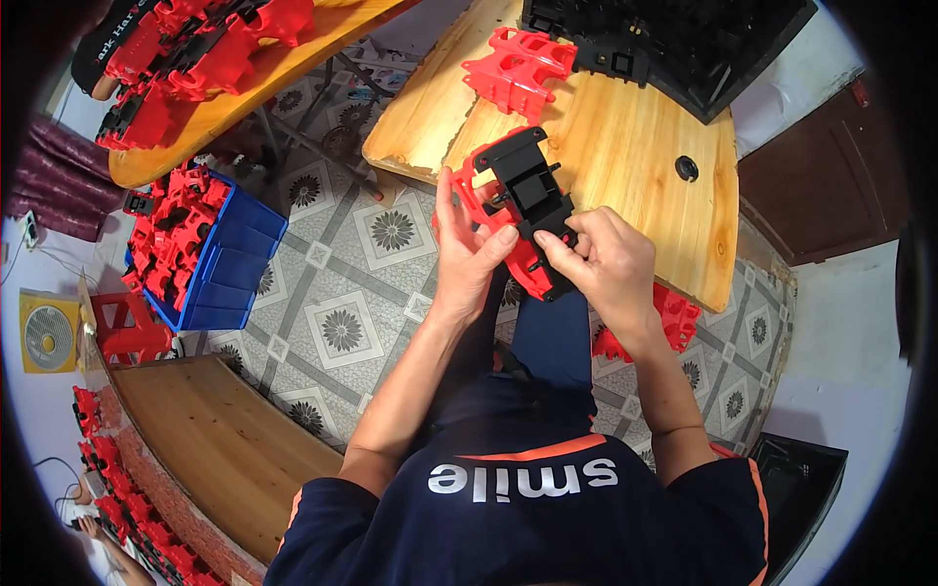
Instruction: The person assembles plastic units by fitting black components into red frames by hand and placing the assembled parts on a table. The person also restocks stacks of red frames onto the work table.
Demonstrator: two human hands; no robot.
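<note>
In front of my lap, above the patterned floor, I hold a red plastic shell with a black plastic part lying along it. My left hand is closed round the left side of the shell, its thumb on the near portion. My right hand grips the lower right of the black part, thumb pressed on top and fingers curled. The two pieces touch and are tilted; whether they are joined I cannot tell. Their undersides are hidden.
On the wooden table lie another red shell, a round black piece and a large black bin. A blue crate of red parts stands left. More red-and-black assemblies rest on another table. A wooden bench is lower left.
</note>
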